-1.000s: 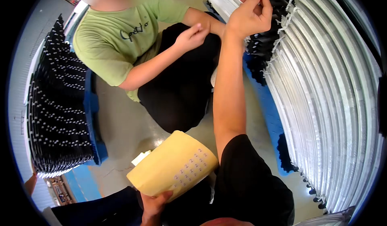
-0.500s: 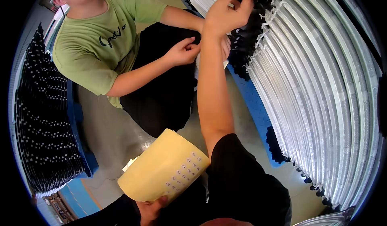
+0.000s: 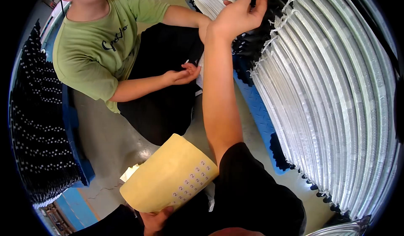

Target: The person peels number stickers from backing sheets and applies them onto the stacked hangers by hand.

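My left hand (image 3: 156,220) grips the lower edge of a thick yellow roll of number stickers (image 3: 168,173). Rows of small printed "2" marks run along the roll's right side. At the top, my right hand (image 3: 240,17) reaches to the black end pieces (image 3: 248,42) of the stacked, wrapped tubes (image 3: 320,88). Its fingers are apart and bent at those pieces; a small pale spot shows by one fingertip, too small to name. Small white round marks dot several black ends.
A person in a green shirt (image 3: 90,55) crouches at left; one hand (image 3: 185,74) is palm up, the other partly hidden behind my right wrist. A blue pallet (image 3: 256,110) lies under the tubes. Another stack with black ends (image 3: 42,131) stands far left.
The other person's near hand has lowered and turned palm up. My right hand has shifted slightly among the black ends. The roll stays in my left hand.
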The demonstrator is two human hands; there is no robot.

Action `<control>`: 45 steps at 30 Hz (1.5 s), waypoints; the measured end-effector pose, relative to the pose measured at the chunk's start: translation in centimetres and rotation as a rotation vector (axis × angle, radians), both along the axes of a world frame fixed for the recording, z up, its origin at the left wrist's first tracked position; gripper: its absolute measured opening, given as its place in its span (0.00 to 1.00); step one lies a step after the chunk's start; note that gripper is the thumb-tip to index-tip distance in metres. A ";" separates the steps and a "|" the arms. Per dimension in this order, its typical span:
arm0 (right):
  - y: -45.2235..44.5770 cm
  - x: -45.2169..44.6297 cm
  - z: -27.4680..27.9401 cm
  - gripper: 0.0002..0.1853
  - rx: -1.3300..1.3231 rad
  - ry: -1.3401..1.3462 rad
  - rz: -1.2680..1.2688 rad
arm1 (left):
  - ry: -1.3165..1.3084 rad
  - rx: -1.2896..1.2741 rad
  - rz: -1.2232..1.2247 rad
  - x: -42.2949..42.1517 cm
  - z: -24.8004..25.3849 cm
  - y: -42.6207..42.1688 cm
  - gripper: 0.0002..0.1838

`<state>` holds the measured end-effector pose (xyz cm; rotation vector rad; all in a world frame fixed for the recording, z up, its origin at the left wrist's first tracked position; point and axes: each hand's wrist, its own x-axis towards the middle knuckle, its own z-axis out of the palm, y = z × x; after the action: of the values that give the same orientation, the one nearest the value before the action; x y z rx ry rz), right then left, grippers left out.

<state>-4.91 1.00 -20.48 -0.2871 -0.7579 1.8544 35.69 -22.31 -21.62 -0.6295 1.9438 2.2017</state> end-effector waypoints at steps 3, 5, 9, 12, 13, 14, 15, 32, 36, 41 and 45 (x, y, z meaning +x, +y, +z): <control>0.5 0.0 0.3 0.23 -0.043 0.078 0.038 | -0.038 0.037 0.001 0.7 -0.4 -0.5 0.39; 0.8 0.2 0.4 0.25 -0.086 0.101 0.101 | -0.011 0.063 -0.014 0.9 -0.6 -0.2 0.38; 0.9 -0.3 -0.4 0.26 -0.032 0.037 0.087 | 0.009 0.082 -0.033 1.2 -0.2 0.0 0.38; 0.8 -0.7 -1.2 0.28 0.015 0.063 0.077 | -0.023 0.054 -0.041 1.9 -0.3 -0.6 0.38; 0.9 -1.0 -1.6 0.28 0.012 0.062 0.077 | -0.025 0.051 -0.041 2.3 -0.4 -0.9 0.38; 1.1 -1.8 -2.4 0.30 0.068 0.059 0.045 | -0.026 0.043 -0.055 2.6 -0.7 -1.3 0.38; 1.2 -2.5 -3.0 0.32 0.124 0.058 0.014 | -0.025 0.035 -0.068 2.8 -0.8 -1.5 0.37; 0.9 -2.3 -2.7 0.36 0.563 -0.153 -0.220 | -0.075 -0.045 -0.029 3.6 0.5 -0.7 0.37; 0.9 -2.9 -2.9 0.38 0.634 -0.201 -0.262 | -0.080 -0.043 -0.023 3.6 0.4 -0.7 0.37; 0.8 -2.6 -3.1 0.41 0.735 -0.397 -0.376 | -0.028 -0.031 -0.064 3.8 0.3 -0.9 0.36; 0.7 -2.3 -3.0 0.42 0.726 -0.373 -0.326 | 0.017 -0.031 -0.093 3.5 0.8 -1.0 0.36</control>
<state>-7.19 1.75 -23.50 -0.2631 -1.4850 1.1325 39.17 -23.30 -20.87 -0.5153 1.9770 2.1323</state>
